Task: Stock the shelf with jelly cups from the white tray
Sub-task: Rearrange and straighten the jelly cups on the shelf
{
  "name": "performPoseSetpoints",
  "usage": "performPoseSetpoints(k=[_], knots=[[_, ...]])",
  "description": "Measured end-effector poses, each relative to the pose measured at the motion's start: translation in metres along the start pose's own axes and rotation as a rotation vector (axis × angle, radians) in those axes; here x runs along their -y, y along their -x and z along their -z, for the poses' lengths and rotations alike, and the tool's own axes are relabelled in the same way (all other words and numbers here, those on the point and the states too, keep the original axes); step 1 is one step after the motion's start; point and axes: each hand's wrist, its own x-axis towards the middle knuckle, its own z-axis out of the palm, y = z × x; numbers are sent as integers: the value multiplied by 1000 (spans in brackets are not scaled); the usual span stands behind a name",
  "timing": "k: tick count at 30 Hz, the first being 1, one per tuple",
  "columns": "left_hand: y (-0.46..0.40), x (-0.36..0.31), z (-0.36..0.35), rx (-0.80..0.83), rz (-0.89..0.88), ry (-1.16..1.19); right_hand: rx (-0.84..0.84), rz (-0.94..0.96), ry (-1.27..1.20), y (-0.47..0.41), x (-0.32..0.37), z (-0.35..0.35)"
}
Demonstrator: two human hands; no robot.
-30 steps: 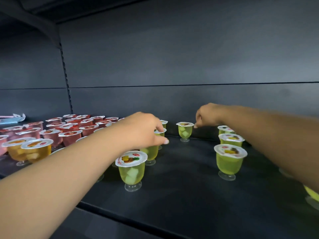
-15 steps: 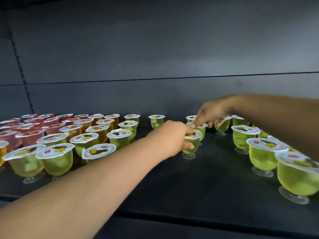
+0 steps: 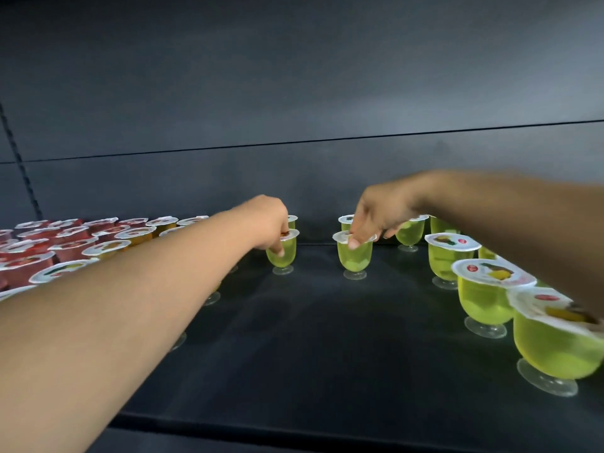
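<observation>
Two hands, each on one green jelly cup, mid-frame on the dark shelf [image 3: 327,338].
Fingers [image 3: 280,250] of the left hand [image 3: 266,220] curl down over the lid and side of the left green cup [image 3: 283,253], clamped on it; those of the right hand [image 3: 376,214] pinch the lid rim of the right green cup [image 3: 354,255], fingertips on the lid. Both cups stand upright on their clear feet, apart from each other. Behind each, one more green cup shows partly. Along the right edge of the frame runs a row of green cups [image 3: 483,299], at least four plainly countable. At left, behind the forearm, stand yellow cups [image 3: 137,233] and red cups [image 3: 32,256], too crowded and blurred to count.
</observation>
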Motion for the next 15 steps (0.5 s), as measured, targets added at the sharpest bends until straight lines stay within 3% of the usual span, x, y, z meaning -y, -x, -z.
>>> performPoseSetpoints(k=[15], knots=[[-21, 5, -1, -15, 2, -23, 75, 74, 37, 18, 18, -2]])
